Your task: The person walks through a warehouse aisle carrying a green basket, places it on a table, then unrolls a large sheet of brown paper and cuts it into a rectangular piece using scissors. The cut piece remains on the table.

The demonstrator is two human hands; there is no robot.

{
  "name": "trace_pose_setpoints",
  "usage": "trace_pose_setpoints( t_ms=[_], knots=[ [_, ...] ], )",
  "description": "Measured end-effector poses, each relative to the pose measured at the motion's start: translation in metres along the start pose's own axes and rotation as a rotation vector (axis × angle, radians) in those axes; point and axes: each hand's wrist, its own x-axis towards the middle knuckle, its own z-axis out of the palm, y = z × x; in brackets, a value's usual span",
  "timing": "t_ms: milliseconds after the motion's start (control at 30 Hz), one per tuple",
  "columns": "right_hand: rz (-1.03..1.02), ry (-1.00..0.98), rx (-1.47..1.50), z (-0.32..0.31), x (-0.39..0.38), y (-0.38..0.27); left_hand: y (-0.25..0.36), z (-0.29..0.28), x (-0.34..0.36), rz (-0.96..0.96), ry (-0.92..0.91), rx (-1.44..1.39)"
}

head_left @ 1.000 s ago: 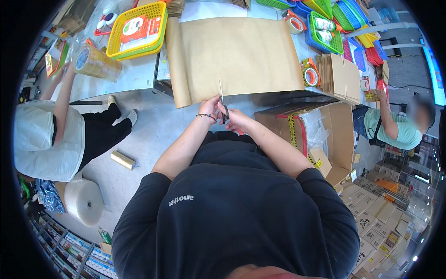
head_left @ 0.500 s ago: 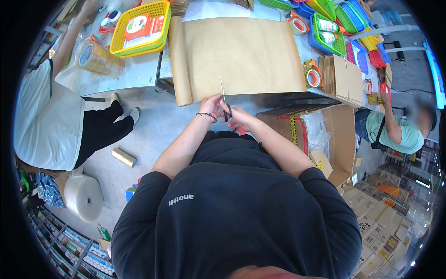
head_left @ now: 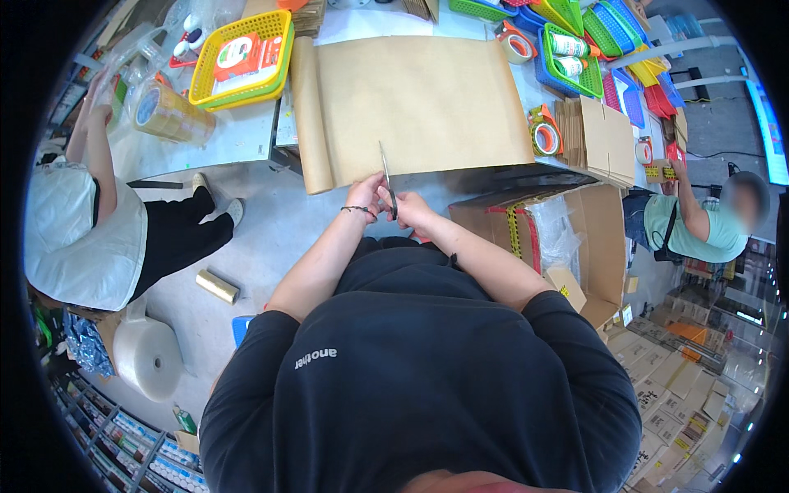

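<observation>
A sheet of brown kraft paper lies across the table, its left side still wound into a roll. At its near edge, my right hand grips scissors by the dark handles. The blades point away from me over the paper, seen nearly edge-on. Just left of the scissors, my left hand is closed at the paper's near edge, thumb and fingers pinched together. Its fingertips are partly hidden beside the blades.
A yellow basket and large tape rolls stand left. Tape dispensers, folded cardboard and a green basket stand right. An open carton is below the table. One person works left, another right.
The scissors have turned from showing their handle loops to nearly edge-on, and both hands have shifted slightly. The view has moved a little. The person at left has lowered an arm.
</observation>
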Motion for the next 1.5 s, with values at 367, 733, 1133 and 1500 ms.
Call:
trace_pose_setpoints(
  t_ms=[367, 733, 1133, 1500],
  knots=[
    [-0.060, 0.112, -0.060, 0.003, 0.002, -0.009, 0.003, 0.004, -0.007, -0.012, 0.130, -0.002],
    [0.135, -0.136, 0.113, -0.026, -0.016, -0.060, 0.010, -0.002, -0.010, -0.097, 0.040, -0.032],
    [0.203, -0.321, 0.116, -0.023, -0.016, -0.061, 0.025, 0.008, -0.029, -0.142, 0.051, -0.026],
    [0.050, -0.170, 0.066, -0.008, 0.034, -0.069, 0.031, 0.003, -0.034, -0.144, 0.097, 0.069]
  ],
)
